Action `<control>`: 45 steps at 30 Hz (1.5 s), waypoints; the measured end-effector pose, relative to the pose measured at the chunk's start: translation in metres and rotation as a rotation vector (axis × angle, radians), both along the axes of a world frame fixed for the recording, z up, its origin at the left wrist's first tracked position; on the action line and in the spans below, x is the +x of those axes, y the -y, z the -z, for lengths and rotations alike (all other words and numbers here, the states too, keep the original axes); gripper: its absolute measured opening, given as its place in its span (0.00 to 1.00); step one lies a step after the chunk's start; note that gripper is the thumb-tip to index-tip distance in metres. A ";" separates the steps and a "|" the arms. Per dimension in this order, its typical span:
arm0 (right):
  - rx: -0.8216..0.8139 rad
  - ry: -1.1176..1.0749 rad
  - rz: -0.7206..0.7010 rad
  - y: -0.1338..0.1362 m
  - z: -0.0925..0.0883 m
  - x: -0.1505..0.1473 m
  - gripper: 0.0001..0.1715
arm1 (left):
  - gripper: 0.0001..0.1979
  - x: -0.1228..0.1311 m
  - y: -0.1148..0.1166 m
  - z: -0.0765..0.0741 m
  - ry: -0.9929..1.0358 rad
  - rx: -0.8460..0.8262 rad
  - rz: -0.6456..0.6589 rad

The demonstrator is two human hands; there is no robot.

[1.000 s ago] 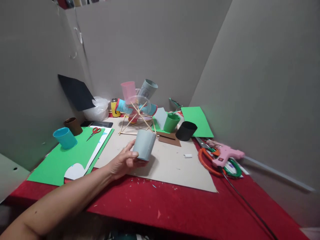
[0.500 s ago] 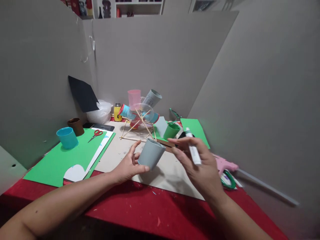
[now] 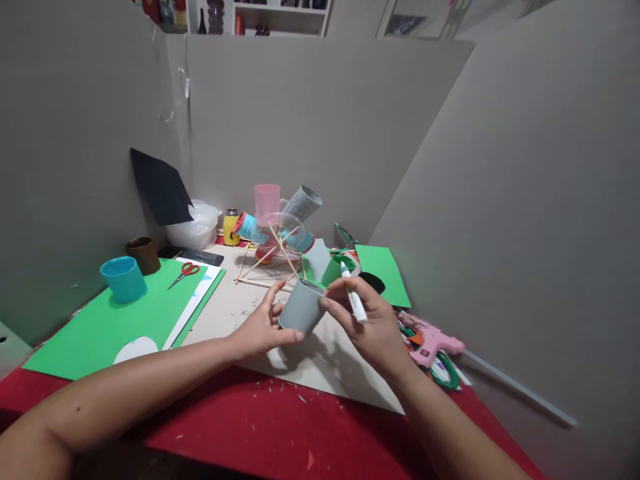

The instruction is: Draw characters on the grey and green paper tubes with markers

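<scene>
A plain grey paper tube (image 3: 303, 308) tilts above the pale board, and my left hand (image 3: 263, 327) grips it from the left, thumb low on its near side. My right hand (image 3: 375, 333) holds a white marker (image 3: 357, 304) with a green end pointing up and away. The right thumb and fingertips also meet the tube's right edge. Beyond the tube stands a stick-built wheel frame (image 3: 278, 253) with a clear round disc and several blue-and-red tubes. A second grey tube (image 3: 304, 203), with dark drawn lines, and a pink cup (image 3: 267, 202) show above it.
At left, a turquoise tube (image 3: 125, 280), a brown tube (image 3: 143, 257) and red-handled scissors (image 3: 186, 272) rest on green sheets (image 3: 95, 333). A pink glue gun (image 3: 435, 340) with a long stick lies at right, near a green tape roll (image 3: 453, 375). Grey panels (image 3: 320, 107) enclose the table.
My right hand has moved left with the marker, and its fingertips have come onto the tube's right edge. My left hand keeps its hold. The view has shifted slightly.
</scene>
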State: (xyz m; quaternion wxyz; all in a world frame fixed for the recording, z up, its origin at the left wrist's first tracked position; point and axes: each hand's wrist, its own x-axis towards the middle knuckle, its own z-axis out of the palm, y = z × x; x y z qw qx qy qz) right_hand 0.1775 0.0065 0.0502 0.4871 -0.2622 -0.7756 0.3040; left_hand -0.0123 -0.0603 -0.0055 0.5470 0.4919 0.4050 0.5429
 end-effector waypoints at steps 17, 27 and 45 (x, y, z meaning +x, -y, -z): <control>0.050 -0.101 0.206 -0.001 0.008 0.021 0.18 | 0.56 0.008 -0.032 0.014 0.083 -0.124 -0.068; 0.469 0.095 0.096 0.025 0.039 0.027 0.17 | 0.46 0.011 -0.035 0.017 -0.012 -0.105 -0.108; 0.427 0.238 0.281 0.024 0.031 0.011 0.11 | 0.31 0.008 -0.036 0.009 -0.181 -0.194 -0.115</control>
